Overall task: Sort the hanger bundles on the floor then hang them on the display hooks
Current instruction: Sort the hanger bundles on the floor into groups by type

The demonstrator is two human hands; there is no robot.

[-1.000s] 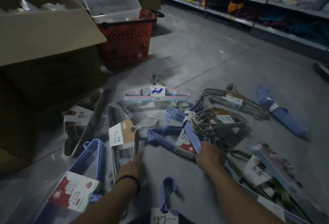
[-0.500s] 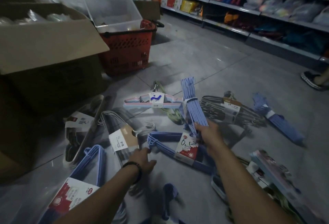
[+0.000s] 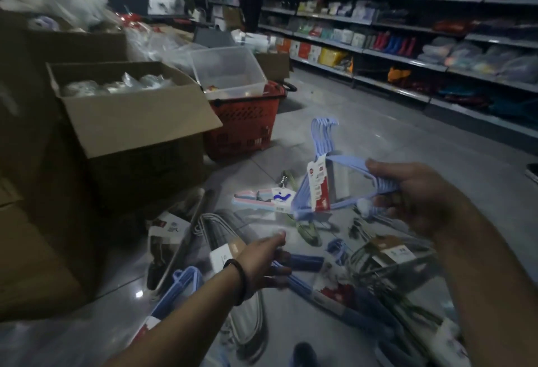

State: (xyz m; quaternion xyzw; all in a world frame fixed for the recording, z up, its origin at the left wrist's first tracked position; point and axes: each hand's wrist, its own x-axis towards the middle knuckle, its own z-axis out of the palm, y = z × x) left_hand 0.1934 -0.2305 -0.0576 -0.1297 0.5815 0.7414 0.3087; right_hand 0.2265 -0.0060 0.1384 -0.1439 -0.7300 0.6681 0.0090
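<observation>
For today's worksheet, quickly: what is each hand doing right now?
Left hand: reaching down to floor hangers; grip cannot be told.
Right hand: closed, holding light blue hanger bundle.

Grey tiled floor (image 3: pixel 364 133), scattered hanger bundles (image 3: pixel 262 200), red basket (image 3: pixel 241 122), cardboard box (image 3: pixel 139 125)

- The cardboard box (image 3: pixel 128 122) stands on the floor (image 3: pixel 378 145) at the left.
- The basket (image 3: pixel 244 127) sits just right of it, a clear tub (image 3: pixel 230 72) in it.
- Shelves (image 3: pixel 407 55) run along the right.
- Hanger bundles (image 3: pixel 262 200) lie scattered on the floor before the box, seemingly overlapping.
</observation>
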